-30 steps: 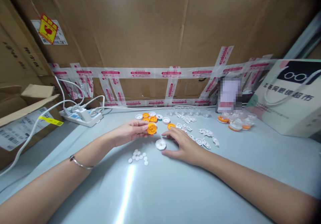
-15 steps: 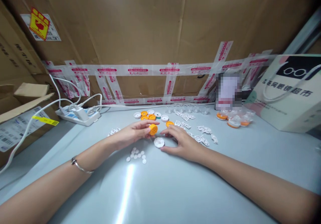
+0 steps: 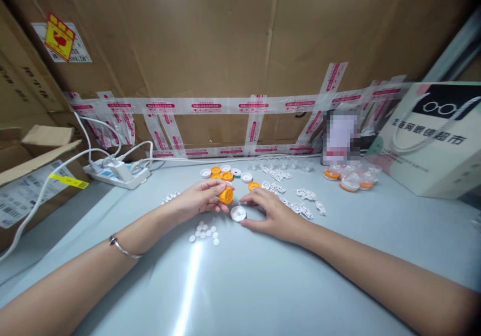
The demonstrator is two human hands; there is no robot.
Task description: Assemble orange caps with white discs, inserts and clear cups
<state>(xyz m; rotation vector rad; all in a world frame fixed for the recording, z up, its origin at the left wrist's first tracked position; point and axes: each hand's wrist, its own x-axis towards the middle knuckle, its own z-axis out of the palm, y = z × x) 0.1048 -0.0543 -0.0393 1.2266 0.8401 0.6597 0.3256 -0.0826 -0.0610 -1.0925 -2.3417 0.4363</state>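
Grey-blue, the surface (image 3: 285,286) stretches beneath two separated hands, the left hand (image 3: 203,195) pinching and the right hand (image 3: 276,213) with thumb and fingers spread. Between them a white round piece (image 3: 238,214) lies just left of the right thumb, contact impossible to tell, while an orange round piece (image 3: 226,195) is gripped at the left fingertips, slightly farther and left. Small white discs (image 3: 203,234) lie nearer, left of the white piece.

The orange piece (image 3: 226,195) has turned in the left hand (image 3: 194,199).
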